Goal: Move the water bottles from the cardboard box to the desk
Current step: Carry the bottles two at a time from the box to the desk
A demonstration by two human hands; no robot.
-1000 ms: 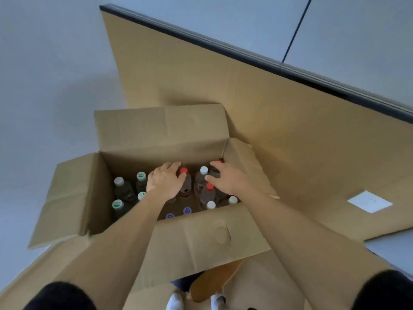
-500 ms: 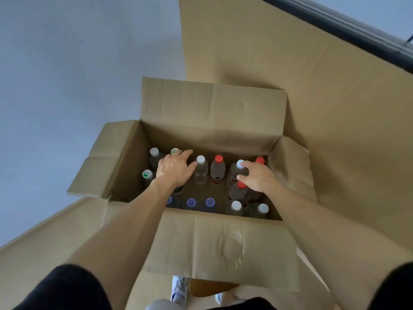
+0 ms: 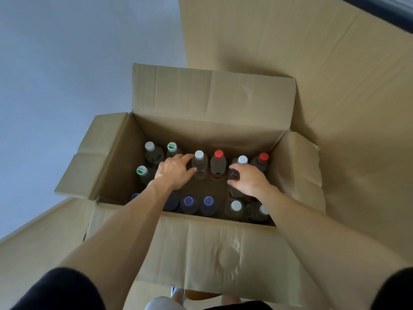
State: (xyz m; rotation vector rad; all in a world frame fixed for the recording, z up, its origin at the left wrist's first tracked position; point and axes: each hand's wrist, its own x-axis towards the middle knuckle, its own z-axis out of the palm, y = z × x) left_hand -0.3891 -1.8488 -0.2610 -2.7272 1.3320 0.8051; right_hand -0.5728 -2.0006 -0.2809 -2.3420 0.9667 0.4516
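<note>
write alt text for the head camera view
Two bare hands reach into an open cardboard box of upright capped bottles: the left hand touches a white-capped bottle, the right hand grips a bottle. Flat cardboard sheets lie around the box.

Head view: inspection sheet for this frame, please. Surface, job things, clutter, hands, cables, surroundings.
Surface: desk not seen; flat cardboard sheets lie under and behind the box.
Job things: cardboard box open, flaps out; bottles stand upright inside with white, red, green-marked and purple caps. None out yet.
Clutter: nothing seen.
Hands: left hand inside the box, fingers touching the white-capped bottle, not plainly gripping it. Right hand with fingers curled round a dark bottle whose cap it hides.
Cables: nothing seen.
Surroundings: pale grey floor at left; dark strip at top right; the person's dark sleeves at the bottom corners.
</note>
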